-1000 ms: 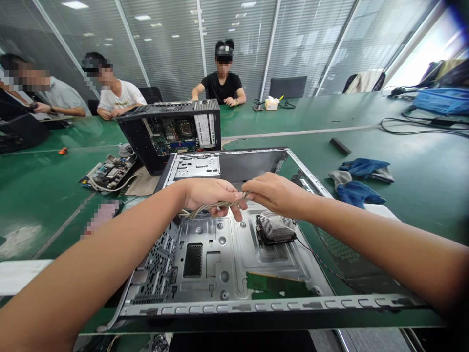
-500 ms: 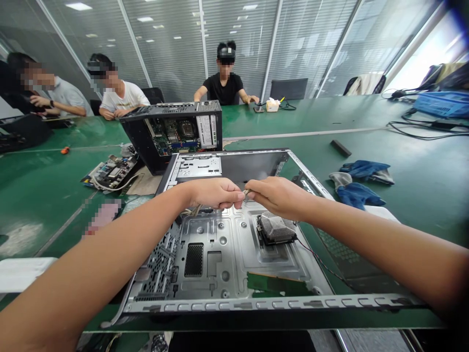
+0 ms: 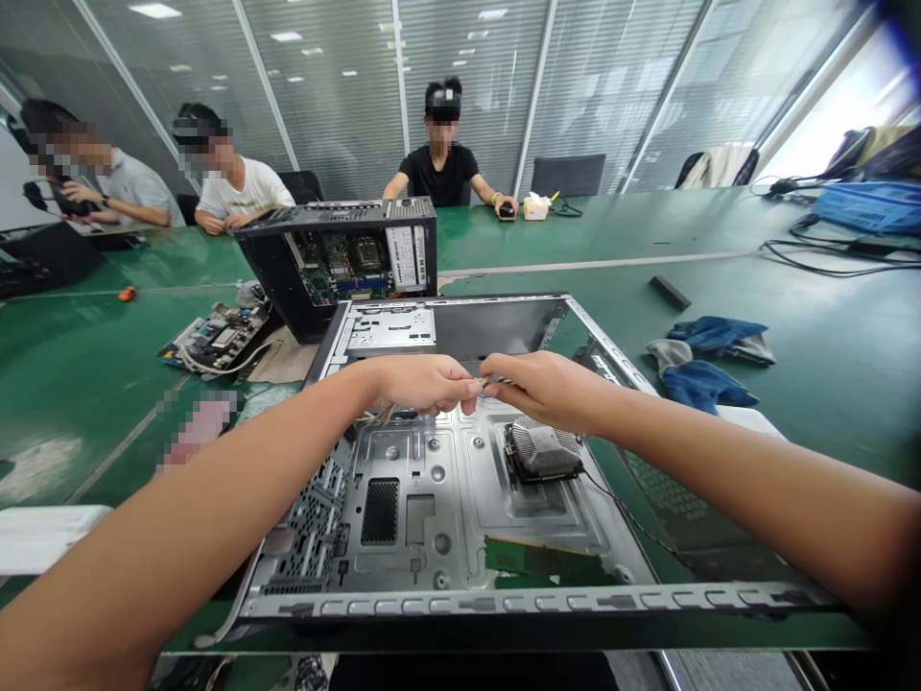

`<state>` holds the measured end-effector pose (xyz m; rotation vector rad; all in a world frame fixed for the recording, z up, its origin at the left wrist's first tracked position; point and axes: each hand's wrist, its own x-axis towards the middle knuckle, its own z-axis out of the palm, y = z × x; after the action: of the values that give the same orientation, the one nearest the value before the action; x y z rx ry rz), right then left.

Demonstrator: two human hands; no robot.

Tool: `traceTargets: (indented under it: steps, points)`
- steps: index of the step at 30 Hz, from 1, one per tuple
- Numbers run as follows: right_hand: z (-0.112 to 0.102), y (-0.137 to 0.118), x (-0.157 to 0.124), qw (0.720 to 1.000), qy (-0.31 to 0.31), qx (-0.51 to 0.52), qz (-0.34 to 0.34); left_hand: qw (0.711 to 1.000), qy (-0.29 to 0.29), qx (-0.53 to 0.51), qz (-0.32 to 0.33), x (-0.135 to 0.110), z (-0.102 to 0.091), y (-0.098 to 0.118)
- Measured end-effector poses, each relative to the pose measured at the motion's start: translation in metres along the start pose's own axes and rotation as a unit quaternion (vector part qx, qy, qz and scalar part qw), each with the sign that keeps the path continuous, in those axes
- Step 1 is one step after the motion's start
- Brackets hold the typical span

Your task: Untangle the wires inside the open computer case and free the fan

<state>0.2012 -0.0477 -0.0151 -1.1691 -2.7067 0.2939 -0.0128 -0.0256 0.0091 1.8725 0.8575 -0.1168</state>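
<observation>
An open, stripped metal computer case (image 3: 403, 605) lies flat on the green table in front of me. Both my hands hover over its middle. My left hand (image 3: 421, 382) is closed around a bundle of pale grey cables (image 3: 379, 416) that trails down to the left. My right hand (image 3: 543, 384) pinches the same bundle's end, where it sticks out between the two hands. A finned heatsink (image 3: 541, 447) sits loose in the case just below my right hand. A green circuit strip (image 3: 543, 557) lies near the case's front wall.
A black tower (image 3: 345, 254) with its motherboard exposed stands behind the case, a loose circuit board (image 3: 216, 338) to its left. Blue gloves (image 3: 709, 360) lie at the right. Three people sit at the far side of the table (image 3: 791, 317). Cables and a blue basket (image 3: 867, 202) are far right.
My left hand has curled shut around the cable bundle, and both hands have shifted slightly toward each other. A person at the far side has reached out one arm.
</observation>
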Motion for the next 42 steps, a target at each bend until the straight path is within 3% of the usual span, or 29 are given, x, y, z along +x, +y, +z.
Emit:
traceTargets:
  steps: [15,19,28,36,42]
  points:
    - [-0.002,-0.005,0.001,0.999,-0.020,-0.009,0.031,0.994,0.048,0.098,0.024,0.002,0.000,0.000]
    - [-0.001,-0.005,0.003,0.997,0.008,-0.073,-0.015,0.994,0.049,0.095,0.020,0.002,0.001,0.000]
    - [0.004,-0.007,0.002,0.980,0.067,-0.180,-0.044,0.997,0.039,0.066,0.032,0.004,0.000,-0.003]
    - [0.004,-0.010,-0.001,0.988,0.051,-0.143,0.012,0.998,0.037,0.041,0.025,0.004,0.000,-0.005]
    - [0.005,-0.005,-0.001,0.994,0.088,-0.069,-0.005,0.999,0.023,0.038,0.026,0.001,0.001,0.001]
